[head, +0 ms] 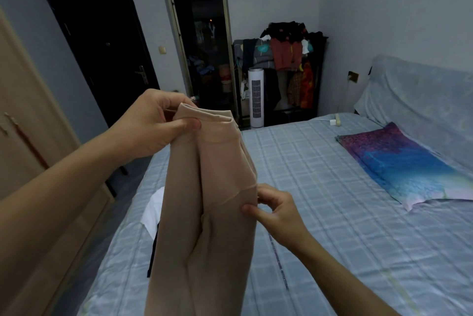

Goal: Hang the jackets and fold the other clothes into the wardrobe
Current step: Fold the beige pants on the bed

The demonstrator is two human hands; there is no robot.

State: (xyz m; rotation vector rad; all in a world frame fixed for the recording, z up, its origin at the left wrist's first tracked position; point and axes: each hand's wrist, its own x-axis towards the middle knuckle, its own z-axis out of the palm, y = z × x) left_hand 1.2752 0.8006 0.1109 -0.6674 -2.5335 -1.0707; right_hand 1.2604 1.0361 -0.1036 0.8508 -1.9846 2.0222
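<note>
Dim bedroom with pale blue walls, centred on a bed covered by a blue checked sheet. Above the bed's near left side, a person holds up a beige pair of trousers, which hangs lengthwise toward the camera. The left hand pinches the waistband at the top, thumb in front and fingers behind, its grip closed on the cloth. The right hand pinches the trousers' right edge lower down, thumb and fingertips closed on a seam, probably to line up the legs before folding. A white garment and something dark lie on the bed behind the trousers. A colourful pillow rests on the bed's right side. Left of the bed stands a tan wardrobe, doors apparently shut. Beyond the bed's far end, a rack holds piled clothes beside a white tower fan.
</note>
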